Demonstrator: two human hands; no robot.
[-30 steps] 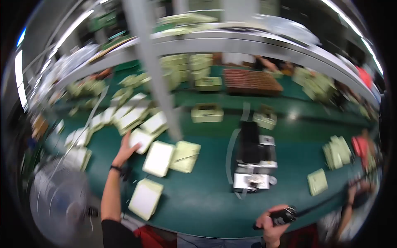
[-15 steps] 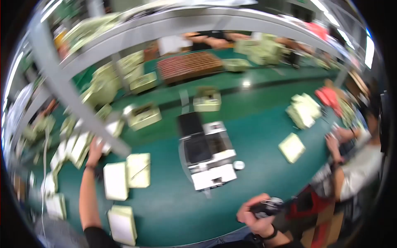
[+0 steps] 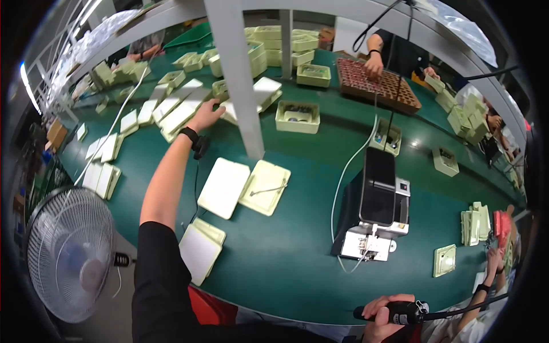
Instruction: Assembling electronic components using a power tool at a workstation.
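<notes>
My left hand [image 3: 206,116] stretches across the bench with its fingers apart, beside a spread of pale green plastic panels [image 3: 177,111]. It appears to hold nothing; whether its fingertips touch a panel is unclear. At the near edge, my right hand [image 3: 384,313] is wrapped around a black corded electric screwdriver [image 3: 405,312], whose bit I cannot make out. Between my arms lie a white-faced panel [image 3: 223,187] and a pale green panel [image 3: 266,191] with a thin wire on it. Closer to me is a small stack of panels [image 3: 200,251].
A black-and-white machine [image 3: 378,188] stands right of centre with a pale tube beside it. A grey post [image 3: 237,74] rises beyond my left hand. Parts bins [image 3: 298,117] line the back, before a brown partitioned tray [image 3: 377,86]. A fan [image 3: 71,251] stands at left; co-workers' hands show behind and at right.
The view has swung left, bringing the fan into sight and shifting the machine rightward. My left hand remains out by the panels. My right hand still holds the screwdriver near the bench edge.
</notes>
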